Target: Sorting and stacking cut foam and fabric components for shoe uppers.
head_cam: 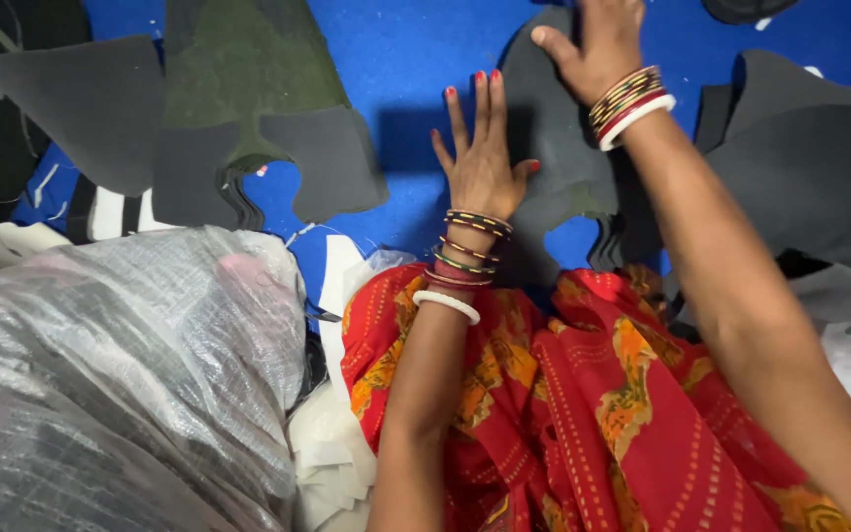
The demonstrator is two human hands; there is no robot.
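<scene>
Grey foam cut piece (558,148) under both hands, running six to twelve o'clock.
Left hand (482,163) flat open at nine; right hand (598,44) open at twelve.

Your left hand (480,163) lies flat on the mat (396,59), fingers spread, its edge touching the foam sheet (554,148) just to its right. Your right hand (598,44) rests on the far part of that same sheet, beyond and right of the left. More foam pieces (810,167) overlap at far right. A second stack of cut pieces (248,108) lies on the mat at far left. A plastic sack (120,374) sits near left, beside your lap cloth (593,414), with offcuts (332,463) between them.
</scene>
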